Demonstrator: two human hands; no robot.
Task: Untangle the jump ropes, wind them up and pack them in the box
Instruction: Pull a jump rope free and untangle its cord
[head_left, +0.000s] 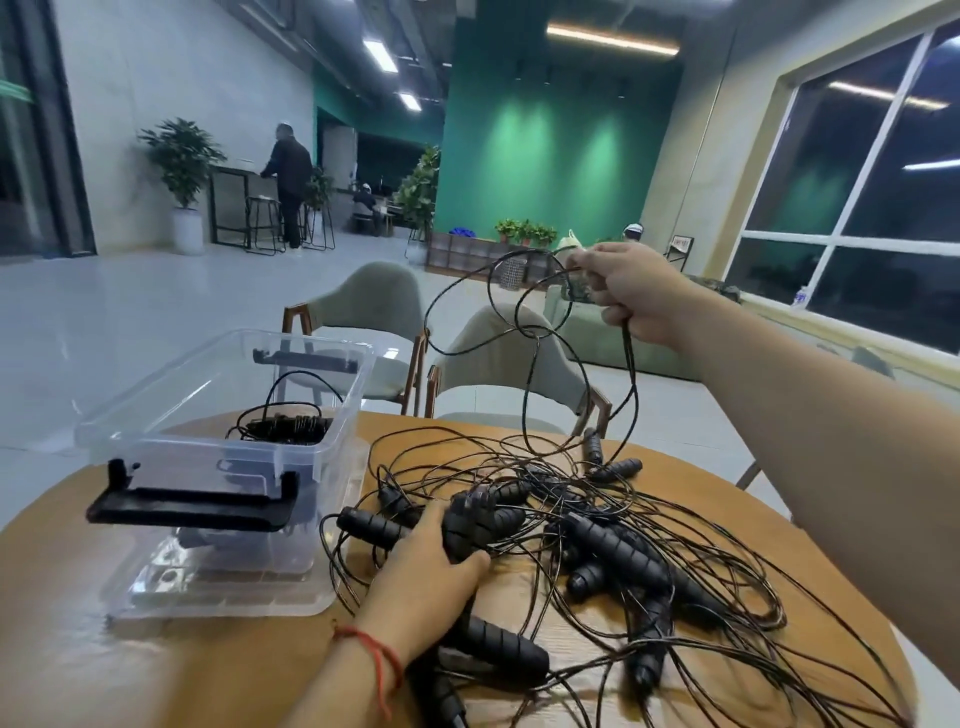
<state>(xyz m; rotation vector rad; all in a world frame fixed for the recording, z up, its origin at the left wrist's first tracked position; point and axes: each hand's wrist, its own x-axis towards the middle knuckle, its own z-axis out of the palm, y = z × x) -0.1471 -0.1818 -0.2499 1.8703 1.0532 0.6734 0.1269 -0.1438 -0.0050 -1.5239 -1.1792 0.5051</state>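
Jump rope (631, 358) in curled right fingers (610, 293)

A round wooden table (130, 670), two grey chairs (374, 306) behind it, a potted plant (182, 156) near a far counter (234, 171).

The box (156, 400) is clear plastic with black latches (192, 512). Right of the box, the jump ropes (571, 499) are black throughout, their handles (501, 642) ribbed in spiral bands. Under the box, the bench (67, 665) is orange-brown wood. A red string bracelet (382, 657) shows in front of the box.
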